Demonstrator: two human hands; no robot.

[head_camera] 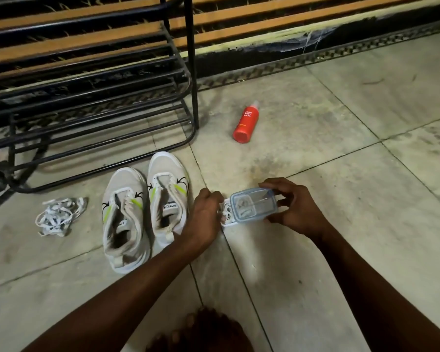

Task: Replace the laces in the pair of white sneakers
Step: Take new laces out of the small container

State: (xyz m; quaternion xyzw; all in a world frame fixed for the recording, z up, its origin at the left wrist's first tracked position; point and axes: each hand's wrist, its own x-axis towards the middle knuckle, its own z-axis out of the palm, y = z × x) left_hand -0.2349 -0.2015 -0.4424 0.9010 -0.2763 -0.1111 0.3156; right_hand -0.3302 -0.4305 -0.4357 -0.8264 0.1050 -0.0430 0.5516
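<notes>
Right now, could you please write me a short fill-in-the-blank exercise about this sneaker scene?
1. The red bottle lies on its ____ on the floor.
2. The loose laces lie to the ____ of the sneakers.
3. The right hand holds the clear ____ over the box, which the left hand steadies.
4. The sneakers have no ____ in them.

Missing words: side; left; lid; laces

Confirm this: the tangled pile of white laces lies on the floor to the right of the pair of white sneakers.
Wrong side. In the head view the tangled pile of white laces lies on the floor to the left of the pair of white sneakers, not the right.
</notes>
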